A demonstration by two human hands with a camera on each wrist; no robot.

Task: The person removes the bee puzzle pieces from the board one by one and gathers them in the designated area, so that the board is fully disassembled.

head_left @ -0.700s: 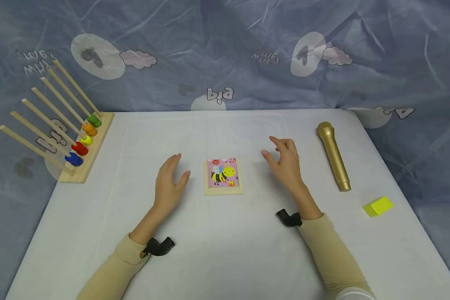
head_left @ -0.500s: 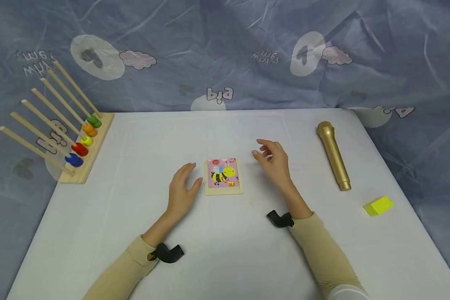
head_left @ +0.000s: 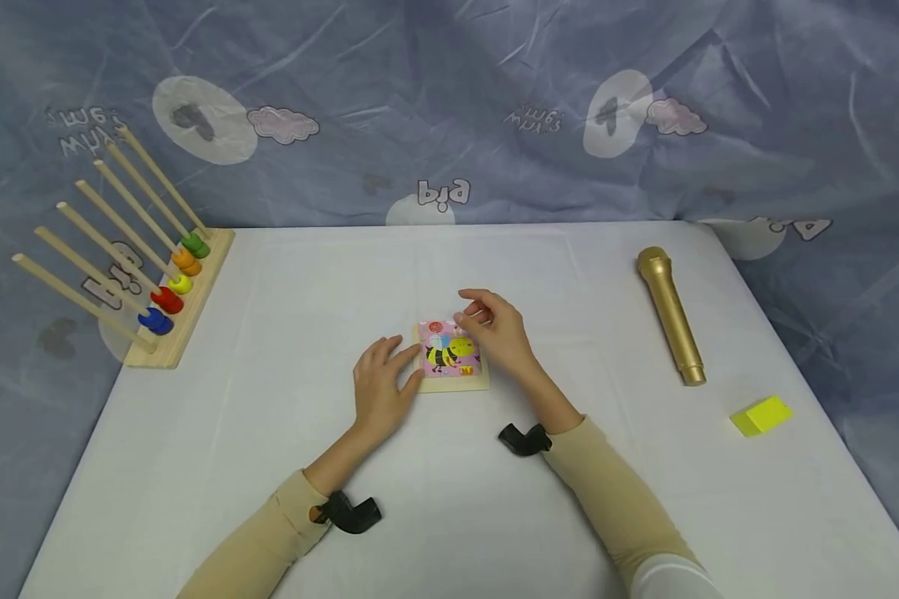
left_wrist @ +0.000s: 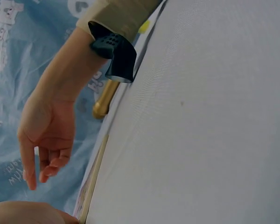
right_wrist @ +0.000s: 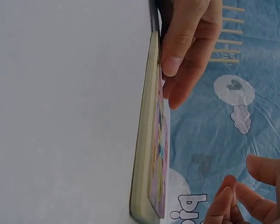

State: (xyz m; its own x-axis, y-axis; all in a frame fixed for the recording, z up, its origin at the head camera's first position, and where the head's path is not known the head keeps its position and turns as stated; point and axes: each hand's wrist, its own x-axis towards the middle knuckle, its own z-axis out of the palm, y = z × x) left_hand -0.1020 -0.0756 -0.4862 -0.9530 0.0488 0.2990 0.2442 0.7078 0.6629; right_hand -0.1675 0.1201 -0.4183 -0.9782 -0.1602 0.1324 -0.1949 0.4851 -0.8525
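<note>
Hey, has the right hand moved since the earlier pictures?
Yes, the right hand has moved left, away from the gold microphone, and now overlaps the bee picture in the head view.

Square picture board (head_left: 449, 359), pale wooden frame (head_left: 455, 385), pink panel with a black-striped yellow bee, lying flat, face up, on the white counter (head_left: 434, 482)

You're at staged tabletop set; whether in home or studio, you can't tell. Look behind far edge of white counter (head_left: 434, 499): creased blue-grey cloth backdrop (head_left: 374, 75), clouds (head_left: 283, 125) and letters (head_left: 443, 193) printed, also down both sides. Playroom feel from bead rack (head_left: 193, 304) at far left corner, bee picture puzzle (head_left: 449, 359) near middle, gold microphone (head_left: 671, 316) and yellow block (head_left: 762, 416) along right edge. Black wrist devices (head_left: 352, 513) on you.
</note>
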